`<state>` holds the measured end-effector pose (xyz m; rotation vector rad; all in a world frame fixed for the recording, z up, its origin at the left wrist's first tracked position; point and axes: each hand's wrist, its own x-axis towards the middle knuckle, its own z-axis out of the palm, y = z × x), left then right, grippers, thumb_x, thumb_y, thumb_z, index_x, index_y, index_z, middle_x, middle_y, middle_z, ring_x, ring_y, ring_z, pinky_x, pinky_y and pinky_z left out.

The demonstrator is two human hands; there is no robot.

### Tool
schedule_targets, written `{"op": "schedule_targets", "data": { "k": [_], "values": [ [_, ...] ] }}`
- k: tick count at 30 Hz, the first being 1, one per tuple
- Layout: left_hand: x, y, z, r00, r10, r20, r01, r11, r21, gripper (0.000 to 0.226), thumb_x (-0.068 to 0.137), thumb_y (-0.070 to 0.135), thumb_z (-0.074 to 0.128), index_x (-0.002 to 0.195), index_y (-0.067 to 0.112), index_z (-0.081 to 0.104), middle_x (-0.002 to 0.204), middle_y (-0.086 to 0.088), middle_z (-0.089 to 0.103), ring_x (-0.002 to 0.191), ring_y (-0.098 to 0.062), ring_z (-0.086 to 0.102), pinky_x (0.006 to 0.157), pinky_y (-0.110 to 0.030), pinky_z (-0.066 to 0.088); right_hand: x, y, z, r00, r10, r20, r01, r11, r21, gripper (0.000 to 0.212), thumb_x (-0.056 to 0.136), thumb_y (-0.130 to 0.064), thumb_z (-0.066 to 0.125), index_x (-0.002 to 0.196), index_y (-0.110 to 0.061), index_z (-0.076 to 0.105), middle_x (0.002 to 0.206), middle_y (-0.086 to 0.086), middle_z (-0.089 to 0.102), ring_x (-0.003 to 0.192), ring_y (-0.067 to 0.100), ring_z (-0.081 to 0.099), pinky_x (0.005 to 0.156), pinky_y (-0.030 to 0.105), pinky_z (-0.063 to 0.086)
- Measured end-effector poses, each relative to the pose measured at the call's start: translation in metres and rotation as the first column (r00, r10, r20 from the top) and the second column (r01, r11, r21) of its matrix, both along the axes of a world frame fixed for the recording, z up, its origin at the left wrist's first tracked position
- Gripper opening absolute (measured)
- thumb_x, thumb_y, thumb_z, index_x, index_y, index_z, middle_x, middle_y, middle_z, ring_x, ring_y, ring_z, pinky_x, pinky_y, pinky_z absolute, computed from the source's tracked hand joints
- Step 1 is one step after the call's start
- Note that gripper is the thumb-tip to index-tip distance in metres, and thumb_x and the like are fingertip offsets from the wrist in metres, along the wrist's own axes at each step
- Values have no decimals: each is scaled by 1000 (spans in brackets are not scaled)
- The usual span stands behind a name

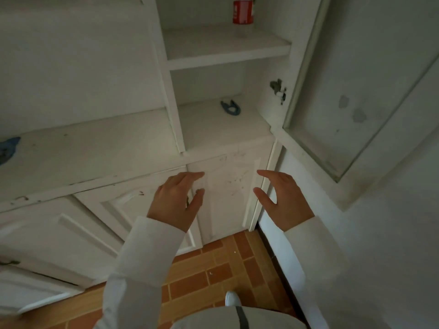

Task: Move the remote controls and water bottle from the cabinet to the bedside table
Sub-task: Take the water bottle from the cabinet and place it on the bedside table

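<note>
A clear water bottle (242, 15) with a red label stands on the upper shelf of the white cabinet (225, 47), at the top of the head view; its cap is cut off by the frame. My left hand (177, 201) and my right hand (282, 198) hover side by side, well below the bottle, in front of the closed lower cabinet doors. Both hands hold nothing and their fingers are apart. No remote control is in view.
The cabinet's glass door (361, 91) stands swung open on the right. A blue hook-shaped object (230, 107) lies on the lower shelf, and another blue object (8, 149) on the countertop at far left. Orange floor tiles (209, 264) and my white shoe (231, 299) lie below.
</note>
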<state>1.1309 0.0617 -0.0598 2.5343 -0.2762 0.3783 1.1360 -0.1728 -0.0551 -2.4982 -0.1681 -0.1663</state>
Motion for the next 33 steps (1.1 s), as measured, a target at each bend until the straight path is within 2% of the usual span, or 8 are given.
{"op": "schedule_targets", "data": {
  "k": [4, 12, 16, 20, 24, 27, 33],
  "values": [
    [24, -14, 2, 999, 41, -14, -41, 999, 13, 35, 91, 28, 53, 125, 18, 57, 121, -4, 63, 113, -25, 57, 93, -49, 48, 39, -11, 4, 998, 61, 8, -61, 998, -31, 46, 93, -35, 51, 135, -19, 45, 140, 1, 48, 132, 18, 39, 103, 25, 30],
    [56, -23, 9, 997, 82, -2, -82, 996, 21, 36, 91, 26, 54, 126, 18, 56, 122, -2, 63, 112, -23, 58, 92, -48, 48, 85, -16, 5, 987, 158, 36, -157, 987, -7, 46, 93, -34, 52, 134, -17, 45, 138, 2, 50, 131, 19, 41, 105, 28, 33],
    [78, -23, 24, 996, 62, 70, -64, 998, 26, 40, 90, 36, 45, 124, 19, 57, 118, 0, 64, 107, -21, 59, 88, -46, 50, 108, -17, 18, 980, 163, 114, -165, 986, 0, 44, 92, -31, 54, 132, -14, 48, 134, 3, 53, 128, 20, 43, 102, 24, 31],
    [111, -26, 51, 984, 11, 179, -19, 999, 43, 41, 89, 36, 43, 124, 20, 57, 117, 1, 64, 104, -20, 61, 84, -43, 52, 137, -22, 51, 952, 145, 270, -155, 988, 19, 45, 91, -33, 52, 130, -11, 51, 128, 7, 57, 122, 24, 47, 102, 34, 39],
    [150, -34, 92, 954, -22, 301, 14, 1000, 28, 37, 89, 29, 50, 123, 16, 58, 117, -2, 65, 105, -22, 61, 87, -41, 52, 173, -28, 100, 904, 79, 420, -112, 992, 54, 42, 91, -27, 56, 129, -10, 52, 128, 9, 57, 121, 26, 49, 102, 27, 33],
    [182, -44, 127, 927, -46, 373, 48, 999, 6, 37, 89, 27, 52, 123, 17, 59, 119, -2, 64, 108, -22, 60, 91, -40, 50, 200, -32, 139, 870, 25, 492, -87, 991, 103, 41, 92, -26, 57, 130, -13, 51, 129, 8, 57, 117, 28, 53, 101, 34, 39],
    [261, -63, 183, 941, 1, 339, 16, 999, -48, 34, 90, 28, 53, 124, 22, 58, 120, 2, 63, 106, -18, 60, 95, -37, 47, 260, -32, 206, 840, -43, 541, -58, 984, 167, 42, 93, -28, 53, 132, -14, 50, 135, 4, 54, 123, 25, 50, 105, 40, 39]
  ]
}}
